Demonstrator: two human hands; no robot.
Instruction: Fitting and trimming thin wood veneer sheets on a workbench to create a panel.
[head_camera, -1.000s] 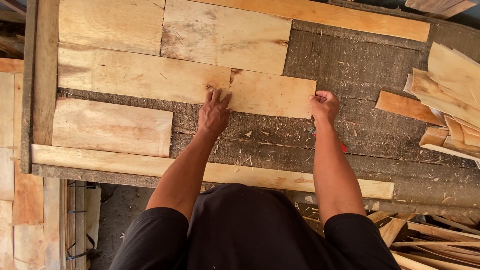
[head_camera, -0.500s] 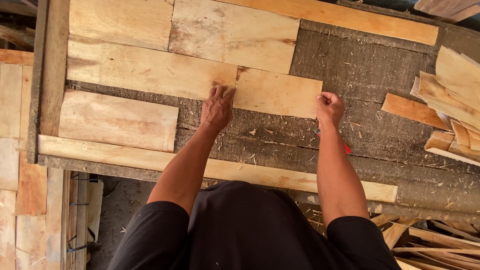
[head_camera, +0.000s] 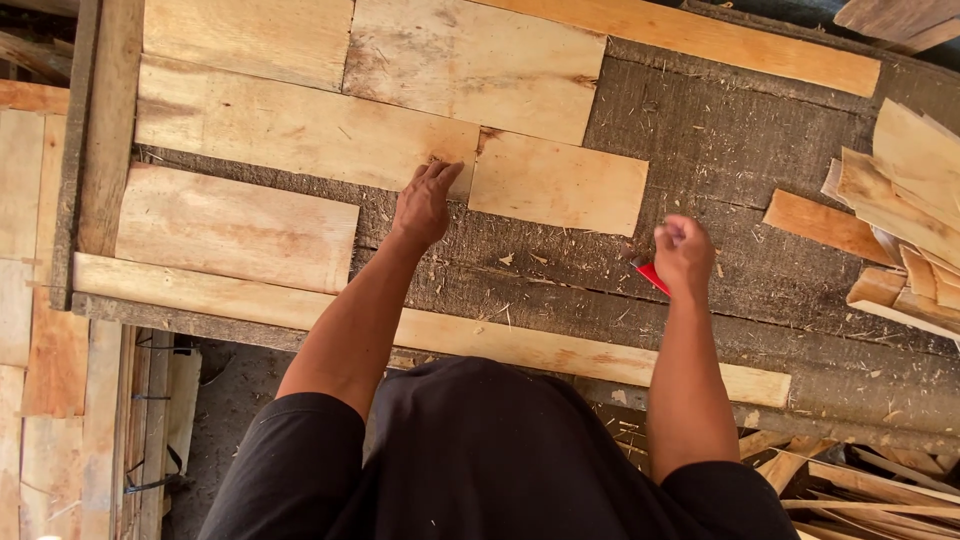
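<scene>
My left hand (head_camera: 425, 203) lies flat with its fingertips on the seam between a long veneer sheet (head_camera: 300, 125) and a shorter veneer sheet (head_camera: 560, 183), both on a dark rough work surface (head_camera: 740, 230). My right hand (head_camera: 683, 252) hovers to the right of the shorter sheet, off the wood, its fingers curled around a small red tool (head_camera: 650, 275) that sticks out below the hand.
More veneer sheets (head_camera: 475, 62) cover the surface's far side, and another sheet (head_camera: 235, 228) lies to my left. A long wooden strip (head_camera: 200, 300) edges the near side. Loose veneer offcuts (head_camera: 905, 215) are piled at the right, scraps at the lower right.
My right hand has left the right edge of the shorter sheet and drawn back toward me, closed around the red tool. The left hand stays on the seam.
</scene>
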